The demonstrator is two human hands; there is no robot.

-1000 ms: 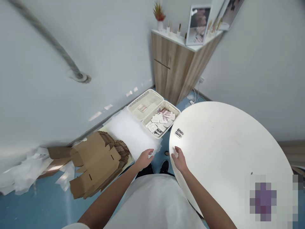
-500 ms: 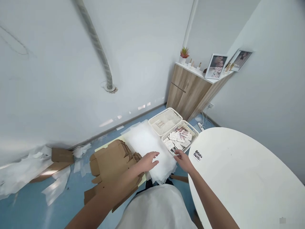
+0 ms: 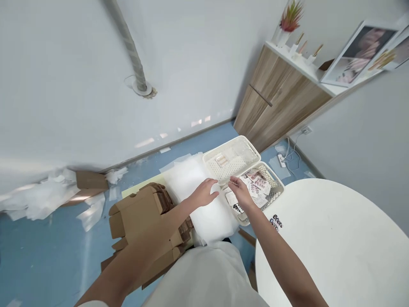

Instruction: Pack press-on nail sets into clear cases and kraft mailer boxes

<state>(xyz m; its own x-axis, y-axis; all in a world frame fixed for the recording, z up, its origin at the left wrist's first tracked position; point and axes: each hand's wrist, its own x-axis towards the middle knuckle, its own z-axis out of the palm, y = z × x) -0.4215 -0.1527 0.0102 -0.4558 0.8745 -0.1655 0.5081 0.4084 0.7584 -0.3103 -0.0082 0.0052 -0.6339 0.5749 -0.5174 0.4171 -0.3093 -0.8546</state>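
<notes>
My left hand [image 3: 203, 193] hovers over a stack of white wrapping sheets [image 3: 188, 172], its thumb apart from the fingers and nothing visible between them. My right hand [image 3: 242, 192] reaches over the near corner of a white plastic basket [image 3: 275, 197], fingers stretched toward the left and apart, with no object showing in them. Several printed cards [image 3: 257, 183] lie in that basket, partly hidden by the hand. Just beyond is a second white basket [image 3: 209, 162] holding a small flat pack [image 3: 221, 160] and clear plastic pieces.
Flattened cardboard boxes [image 3: 137, 217] are stacked at left. A round white table [image 3: 329, 238] at right bears a small group of dark nail tips [image 3: 276, 222]. A wooden cabinet [image 3: 281, 94] stands in the corner, with a power strip [image 3: 281, 160] beside it.
Both hands have moved forward; the right one has shifted from the basket's near end toward the edge between the two baskets. The view has tilted and come closer to the baskets.
</notes>
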